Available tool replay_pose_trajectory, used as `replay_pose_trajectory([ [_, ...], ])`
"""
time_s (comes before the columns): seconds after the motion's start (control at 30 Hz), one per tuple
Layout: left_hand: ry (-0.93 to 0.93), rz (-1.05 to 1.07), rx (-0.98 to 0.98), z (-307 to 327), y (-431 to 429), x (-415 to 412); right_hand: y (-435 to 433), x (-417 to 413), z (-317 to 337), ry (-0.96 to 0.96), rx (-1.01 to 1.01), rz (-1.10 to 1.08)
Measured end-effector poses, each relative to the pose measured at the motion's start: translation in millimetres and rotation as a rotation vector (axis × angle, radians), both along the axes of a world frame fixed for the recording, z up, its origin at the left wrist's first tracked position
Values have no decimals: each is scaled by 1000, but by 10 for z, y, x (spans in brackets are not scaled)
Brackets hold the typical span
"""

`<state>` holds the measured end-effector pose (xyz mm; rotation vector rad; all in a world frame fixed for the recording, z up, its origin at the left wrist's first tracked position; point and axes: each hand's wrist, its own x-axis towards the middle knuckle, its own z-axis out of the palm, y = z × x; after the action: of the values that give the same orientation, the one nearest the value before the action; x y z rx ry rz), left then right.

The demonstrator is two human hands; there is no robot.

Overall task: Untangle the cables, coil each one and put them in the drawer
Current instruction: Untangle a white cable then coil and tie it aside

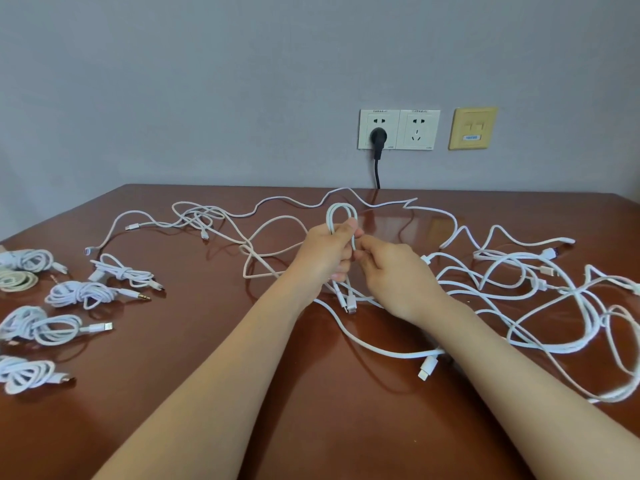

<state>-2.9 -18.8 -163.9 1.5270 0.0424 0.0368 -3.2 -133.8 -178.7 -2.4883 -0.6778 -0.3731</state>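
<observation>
Bundles point(81, 294) of white cable, each wound and wrapped round its own middle, lie on the brown table point(180, 403) far to the left of the black plug point(378, 137) and nearer the camera. A flat cream coil point(15, 280) sits among them. A loose cable point(194, 216) straggles across the far part of the table, left of the plug, with small loops in its run.

Almost straight below the plug, the left hand point(325, 252) is raised off the table. Its fingers are curled round a folded cable point(341, 214). The bend of this white cable stands up above the fist as a narrow loop, and its connectors point(351, 304) hang out under the hand. The left forearm reaches in from the lower left.

Just right of that, still below the plug, the right hand point(398, 278) pinches a strand of the same cable between thumb and forefinger, touching the left hand's fingertips. Its other fingers are tucked in and the back of the hand faces up.

Right of the plug and lower, a tangle point(536, 296) of white cables sprawls to the table's right edge in crossing loops.
</observation>
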Motion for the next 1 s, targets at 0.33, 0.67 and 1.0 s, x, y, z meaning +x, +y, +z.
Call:
replay_pose_trajectory([
  [0.33, 23, 118, 491, -7, 86, 35, 77, -92, 67, -96, -203, -47],
  [0.67, 190, -71, -368, 77, 172, 36, 27, -79, 93, -66, -87, -36],
  [1.0, 100, -100, -628, 101, 245, 34, -17, -67, 80, -64, -146, 70],
])
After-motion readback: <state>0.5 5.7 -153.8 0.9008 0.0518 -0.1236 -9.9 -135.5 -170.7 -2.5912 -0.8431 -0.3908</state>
